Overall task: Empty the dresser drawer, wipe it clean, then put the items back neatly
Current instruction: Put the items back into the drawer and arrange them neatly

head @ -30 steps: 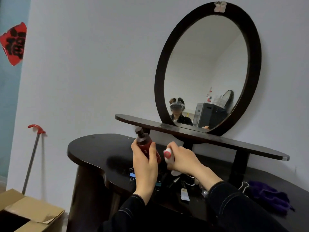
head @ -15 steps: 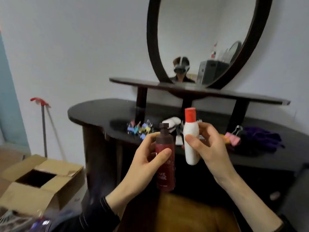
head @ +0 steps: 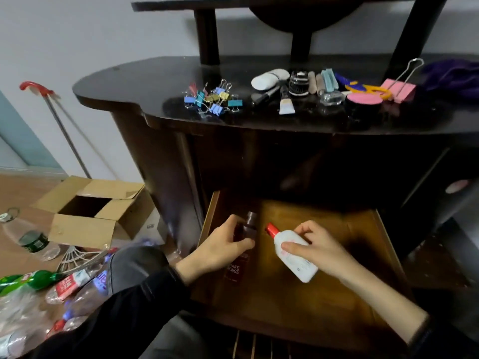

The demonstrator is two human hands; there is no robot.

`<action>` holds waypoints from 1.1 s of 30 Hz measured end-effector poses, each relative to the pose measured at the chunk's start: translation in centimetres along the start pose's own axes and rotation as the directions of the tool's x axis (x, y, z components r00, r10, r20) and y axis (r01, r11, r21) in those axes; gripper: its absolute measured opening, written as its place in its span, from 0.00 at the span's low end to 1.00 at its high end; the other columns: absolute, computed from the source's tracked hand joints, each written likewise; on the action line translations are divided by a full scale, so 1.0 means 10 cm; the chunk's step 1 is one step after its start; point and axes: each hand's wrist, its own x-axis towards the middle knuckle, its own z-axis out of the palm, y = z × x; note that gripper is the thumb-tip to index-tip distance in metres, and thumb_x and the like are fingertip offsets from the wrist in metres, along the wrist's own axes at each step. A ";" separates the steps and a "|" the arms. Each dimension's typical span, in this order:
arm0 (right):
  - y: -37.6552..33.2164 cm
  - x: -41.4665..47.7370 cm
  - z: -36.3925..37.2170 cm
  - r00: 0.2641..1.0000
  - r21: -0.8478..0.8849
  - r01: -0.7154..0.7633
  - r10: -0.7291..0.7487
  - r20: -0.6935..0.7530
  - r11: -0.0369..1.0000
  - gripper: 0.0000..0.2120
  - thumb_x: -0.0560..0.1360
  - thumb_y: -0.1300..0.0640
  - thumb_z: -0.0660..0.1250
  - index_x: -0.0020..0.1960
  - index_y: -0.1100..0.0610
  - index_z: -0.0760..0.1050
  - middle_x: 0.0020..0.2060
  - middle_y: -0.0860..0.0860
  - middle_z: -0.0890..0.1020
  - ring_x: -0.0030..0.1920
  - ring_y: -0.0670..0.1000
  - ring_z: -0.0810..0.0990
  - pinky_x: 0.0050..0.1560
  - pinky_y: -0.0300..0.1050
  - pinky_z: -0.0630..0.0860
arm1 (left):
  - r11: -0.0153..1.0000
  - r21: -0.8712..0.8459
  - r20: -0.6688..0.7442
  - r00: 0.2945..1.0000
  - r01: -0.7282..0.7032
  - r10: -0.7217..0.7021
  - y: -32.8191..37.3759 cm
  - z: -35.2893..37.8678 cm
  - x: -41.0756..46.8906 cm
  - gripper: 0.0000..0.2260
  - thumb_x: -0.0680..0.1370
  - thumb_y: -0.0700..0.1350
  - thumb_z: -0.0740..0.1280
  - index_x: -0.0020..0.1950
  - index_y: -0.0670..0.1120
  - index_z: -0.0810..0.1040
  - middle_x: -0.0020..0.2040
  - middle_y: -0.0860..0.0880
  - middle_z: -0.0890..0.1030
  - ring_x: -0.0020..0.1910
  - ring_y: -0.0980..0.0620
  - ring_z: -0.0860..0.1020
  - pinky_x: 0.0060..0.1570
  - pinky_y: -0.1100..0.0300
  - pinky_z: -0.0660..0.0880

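Observation:
The wooden dresser drawer (head: pixel 363 255) stands pulled out below the dark dresser top (head: pixel 145 81). My left hand (head: pixel 220 247) grips a dark red bottle (head: pixel 239 265) at the drawer's left side, cap pointing away. My right hand (head: pixel 318 250) holds a white bottle with a red cap (head: pixel 293 252), tilted, over the drawer's middle. On the top lie coloured binder clips (head: pixel 212 99), a white case (head: pixel 269 79), brushes (head: pixel 286 102), a round black jar (head: pixel 299 84), a pink puff (head: pixel 364 98), a large pink clip (head: pixel 399 88) and a purple cloth (head: pixel 453 76).
An open cardboard box (head: pixel 85 218) sits on the floor to the left, with plastic bottles (head: pixel 33 281) scattered around it. A red-handled pole (head: pixel 59 125) leans on the wall. The shelf posts (head: pixel 207 35) rise at the back of the top.
My view has swung down from the mirror to the drawer. Both hands have carried the two bottles from above the dresser top down into the open drawer.

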 end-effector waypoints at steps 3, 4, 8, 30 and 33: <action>0.18 0.37 0.08 0.987 -0.020 -0.158 0.159 0.032 0.987 0.20 0.73 0.50 0.77 0.57 0.53 0.70 0.51 0.51 0.82 0.47 0.49 0.84 0.42 0.43 0.81 | 0.974 0.195 0.061 0.990 0.114 -0.128 -0.13 0.11 0.25 0.20 0.75 0.50 0.72 0.63 0.49 0.71 0.51 0.50 0.81 0.47 0.54 0.82 0.46 0.57 0.80; 0.21 0.48 0.12 0.984 -0.023 -0.173 0.174 0.034 0.985 0.21 0.74 0.51 0.76 0.59 0.53 0.69 0.51 0.51 0.81 0.48 0.49 0.84 0.44 0.45 0.80 | 0.956 0.259 0.075 0.984 0.136 -0.160 -0.18 0.15 0.32 0.20 0.75 0.50 0.72 0.64 0.47 0.71 0.51 0.50 0.80 0.47 0.54 0.81 0.45 0.58 0.79; 0.35 0.75 0.32 0.982 -0.029 -0.175 0.177 0.071 0.984 0.22 0.74 0.52 0.76 0.62 0.52 0.70 0.52 0.47 0.80 0.47 0.46 0.82 0.38 0.39 0.76 | 0.874 0.429 0.113 0.946 0.230 -0.304 -0.39 0.26 0.43 0.21 0.75 0.51 0.73 0.63 0.44 0.73 0.54 0.47 0.79 0.50 0.50 0.80 0.45 0.58 0.78; 0.43 0.67 0.57 0.913 -0.245 -0.185 0.259 0.314 0.952 0.17 0.76 0.52 0.71 0.62 0.52 0.71 0.52 0.51 0.78 0.52 0.51 0.80 0.43 0.50 0.80 | 0.265 0.957 0.148 0.983 -0.115 -0.106 -0.33 0.36 0.24 0.20 0.72 0.54 0.72 0.60 0.46 0.77 0.61 0.46 0.73 0.63 0.42 0.68 0.61 0.47 0.67; 0.41 0.65 0.60 0.902 -0.282 -0.181 0.274 0.335 0.942 0.18 0.78 0.53 0.70 0.65 0.53 0.71 0.54 0.51 0.78 0.54 0.51 0.79 0.43 0.48 0.82 | 0.207 0.972 0.133 0.988 -0.113 -0.082 -0.35 0.34 0.23 0.18 0.73 0.55 0.71 0.59 0.49 0.80 0.62 0.47 0.74 0.64 0.42 0.66 0.66 0.46 0.62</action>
